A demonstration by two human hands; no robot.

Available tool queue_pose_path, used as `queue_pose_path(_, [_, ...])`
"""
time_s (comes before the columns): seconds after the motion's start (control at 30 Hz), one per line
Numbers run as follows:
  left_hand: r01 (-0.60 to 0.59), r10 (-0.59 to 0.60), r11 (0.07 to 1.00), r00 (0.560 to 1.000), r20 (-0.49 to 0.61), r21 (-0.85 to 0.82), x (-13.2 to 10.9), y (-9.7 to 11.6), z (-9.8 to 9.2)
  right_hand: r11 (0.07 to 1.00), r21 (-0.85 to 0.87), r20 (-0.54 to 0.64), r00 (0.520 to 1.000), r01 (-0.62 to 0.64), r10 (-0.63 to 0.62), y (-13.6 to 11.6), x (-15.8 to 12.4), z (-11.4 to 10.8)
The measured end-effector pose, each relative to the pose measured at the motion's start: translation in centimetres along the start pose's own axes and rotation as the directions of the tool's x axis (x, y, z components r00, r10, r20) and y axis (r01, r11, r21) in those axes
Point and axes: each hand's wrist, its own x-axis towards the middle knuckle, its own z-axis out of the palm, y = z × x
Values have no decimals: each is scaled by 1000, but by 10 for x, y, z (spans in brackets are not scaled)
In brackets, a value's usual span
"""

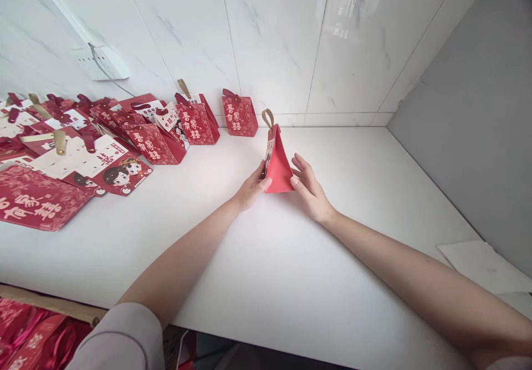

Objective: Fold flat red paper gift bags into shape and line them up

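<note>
A small red gift box stands upright on the white table, its plain triangular side facing me. A tan ribbon loop rises from its peak, and part of a printed face shows at its left. My left hand is closed on the lower left of the box, thumb on the front edge and fingers behind. At the lower right corner, the thumb of my right hand touches the box. The other fingers of that hand are spread and stand a little off its side.
Several folded red and white gift boxes crowd the table's left, and one box stands by the tiled wall. White paper lies at the right. Below the front edge at left, a carton holds more red boxes.
</note>
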Motion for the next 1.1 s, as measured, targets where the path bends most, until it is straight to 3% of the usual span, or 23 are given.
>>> queue_pose_path(0.13, [-36,38,999,998,53,-29,-1,1,0,989,65,91,988,-130,124,3,2,-3])
queue_pose_path(0.23, [-86,90,995,993,79,-57,0,0,-1,995,54,214,974,-84,70,-2,2,-2])
queue_pose_path(0.33, [-113,119,992,987,106,-54,0,-2,-1,999,45,261,965,-10,-2,-9,3,-1])
queue_pose_path(0.63, [-164,171,985,976,135,-60,0,2,0,1000,26,275,961,14,-21,-11,6,-1])
queue_pose_path(1.1, [-144,147,989,980,133,-33,0,0,-1,1000,19,245,969,6,-11,-12,4,1])
